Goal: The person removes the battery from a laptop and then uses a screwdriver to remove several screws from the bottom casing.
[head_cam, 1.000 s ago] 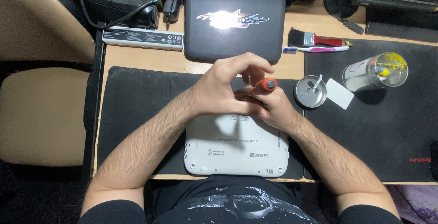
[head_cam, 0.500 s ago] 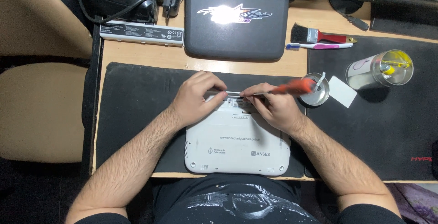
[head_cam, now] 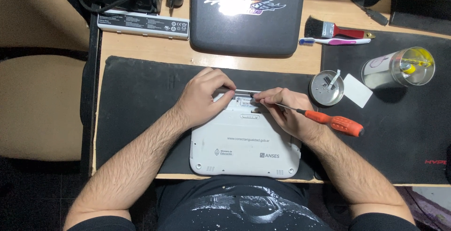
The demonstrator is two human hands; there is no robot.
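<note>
A small white laptop (head_cam: 244, 148) lies upside down on a black desk mat (head_cam: 136, 104) in front of me. My left hand (head_cam: 204, 97) rests on its far left edge, fingertips pressing at the rear rim. My right hand (head_cam: 284, 111) holds an orange-handled screwdriver (head_cam: 329, 120) laid almost flat, its metal tip pointing left into the recess at the laptop's far edge, between my two hands.
A round metal tin (head_cam: 326, 87) with small parts and a white card (head_cam: 357, 90) lie right of the laptop. A clear cup (head_cam: 399, 69), a brush (head_cam: 336, 29), a toothbrush (head_cam: 336, 41), a dark laptop (head_cam: 246, 12) and a white battery pack (head_cam: 143, 24) lie beyond. A beige chair (head_cam: 37, 104) stands at the left.
The screwdriver went from upright in my joined hands to lying flat with its handle swung right and down. My hands separated and settled on the laptop's far edge.
</note>
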